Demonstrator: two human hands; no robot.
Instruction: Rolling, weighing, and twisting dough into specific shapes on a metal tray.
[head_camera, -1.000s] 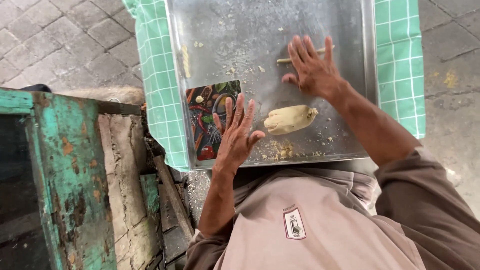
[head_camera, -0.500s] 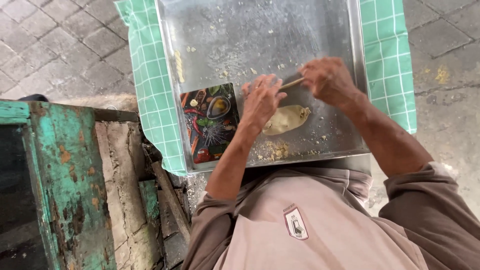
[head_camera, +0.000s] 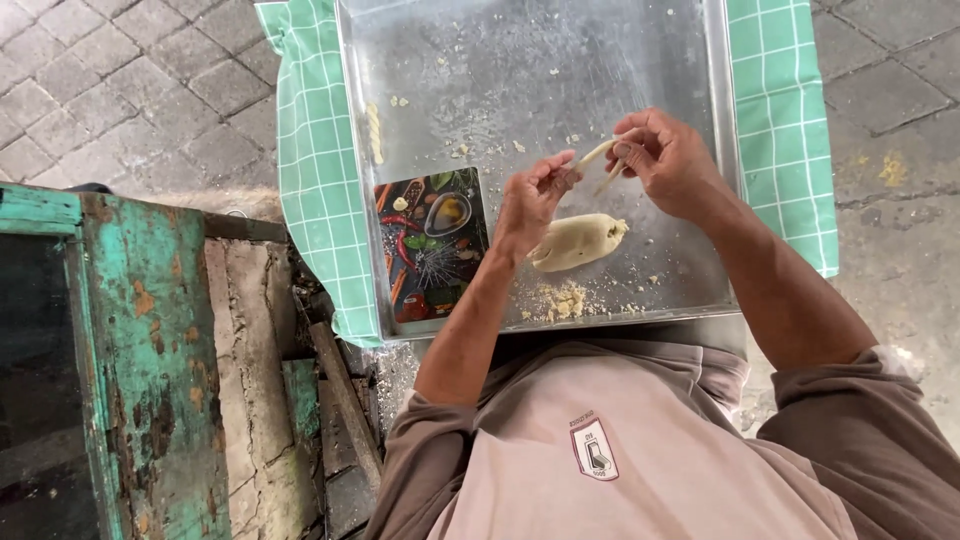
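Pinching both ends of a thin dough strip, I see my left hand and right hand just above the dough lump, its long axis left-right.

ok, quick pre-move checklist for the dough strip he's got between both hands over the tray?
1. Strip grip: left hand and right hand both pinch the dough strip: ok.
2. Strip intact along its length: partly hidden by fingers: cannot tell.
3. Dough lump lies on the tray, under the hands: ok.
4. Tray surface clean: crumbs scattered: not ok.
5. Printed board inside the tray, apart from the lump: ok.
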